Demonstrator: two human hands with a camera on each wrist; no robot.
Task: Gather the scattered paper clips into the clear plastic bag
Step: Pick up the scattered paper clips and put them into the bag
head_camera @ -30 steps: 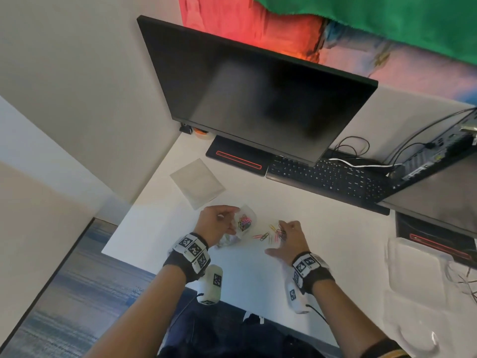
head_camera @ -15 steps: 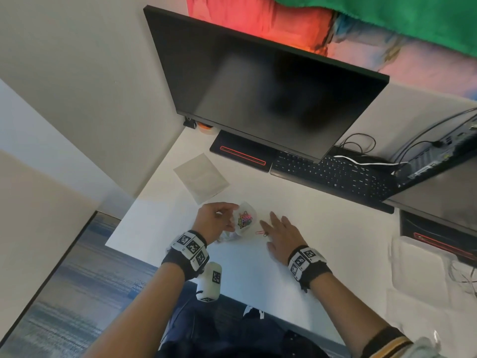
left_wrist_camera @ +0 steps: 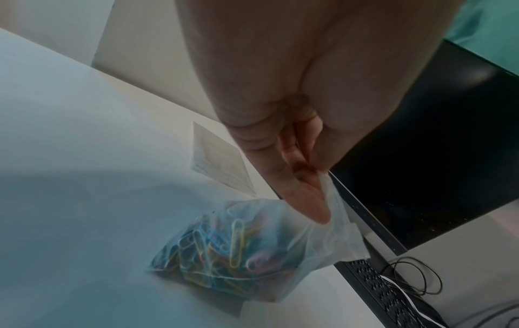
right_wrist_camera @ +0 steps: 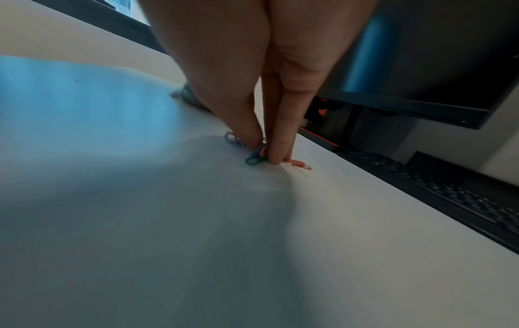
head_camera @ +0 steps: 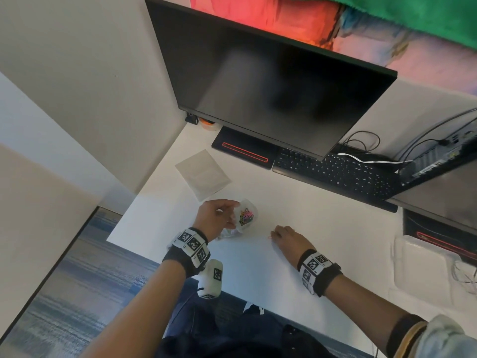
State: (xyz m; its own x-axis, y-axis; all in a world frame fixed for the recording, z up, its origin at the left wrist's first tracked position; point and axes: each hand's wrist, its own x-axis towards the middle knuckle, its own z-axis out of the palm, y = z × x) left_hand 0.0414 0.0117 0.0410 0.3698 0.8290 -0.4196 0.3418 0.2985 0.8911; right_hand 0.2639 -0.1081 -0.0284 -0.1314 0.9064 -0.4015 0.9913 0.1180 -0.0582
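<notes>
A clear plastic bag (head_camera: 246, 215) (left_wrist_camera: 252, 250) full of coloured paper clips rests on the white desk (head_camera: 296, 202). My left hand (head_camera: 216, 218) (left_wrist_camera: 314, 193) pinches its upper edge between thumb and fingers. To the right, my right hand (head_camera: 277, 235) (right_wrist_camera: 264, 153) is pressed fingertips-down on the desk, thumb and fingers pinching a small bunch of loose paper clips (right_wrist_camera: 254, 155). One red clip (right_wrist_camera: 297, 163) (head_camera: 269, 237) lies flat on the desk just beside the fingertips.
A flat clear packet (head_camera: 202, 174) lies behind the bag. A monitor (head_camera: 271, 81) overhangs a black keyboard (head_camera: 335, 174) at the back. White plastic trays (head_camera: 423, 267) sit at the right, with cables (head_camera: 364, 143) nearby. The desk's front edge runs just behind my wrists.
My right hand swept the loose clips back toward me, away from the bag, and closed its fingertips on them. The left hand kept holding the bag.
</notes>
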